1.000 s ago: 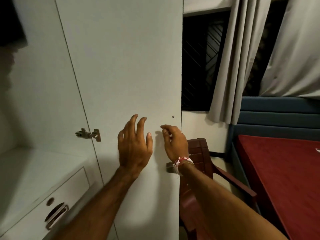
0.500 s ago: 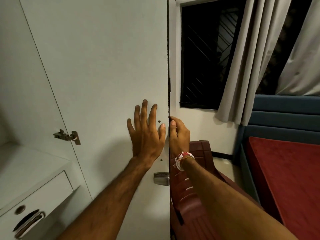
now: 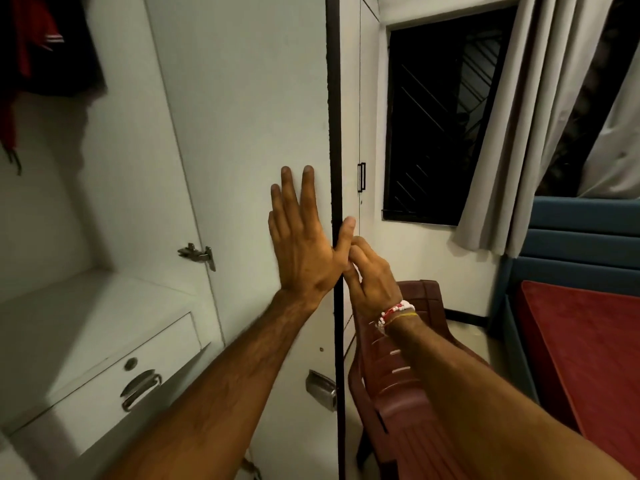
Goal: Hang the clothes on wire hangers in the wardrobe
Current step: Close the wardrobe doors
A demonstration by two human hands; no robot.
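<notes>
Bedroom corner, dim and cramped, on my head feed: a dark barred window with a pale curtain at two o'clock, a red-covered bed at four. White wardrobe fills the left half, standing open; the clothes, red and dark fabric, hang inside at ten o'clock, and whatever they hang from is out of my sight. Its door swings out toward me, its dark edge running top to bottom down the centre of frame. Left hand lies flat on the door's inner face at centre, fingers straight and spread, thumb reaching across the edge. Right hand, a beaded bracelet at the wrist, sits just past that edge, fingers curled and touching the left thumb; I cannot tell whether they clasp the door. Room is thin on the right: a maroon plastic chair stands just beside the door edge at five o'clock, between door and bed. Behind the edge is a closed second door with a black handle. At eight o'clock a drawer sits beneath a shelf; a hinge shows at nine, a metal latch plate at six by the door edge.
</notes>
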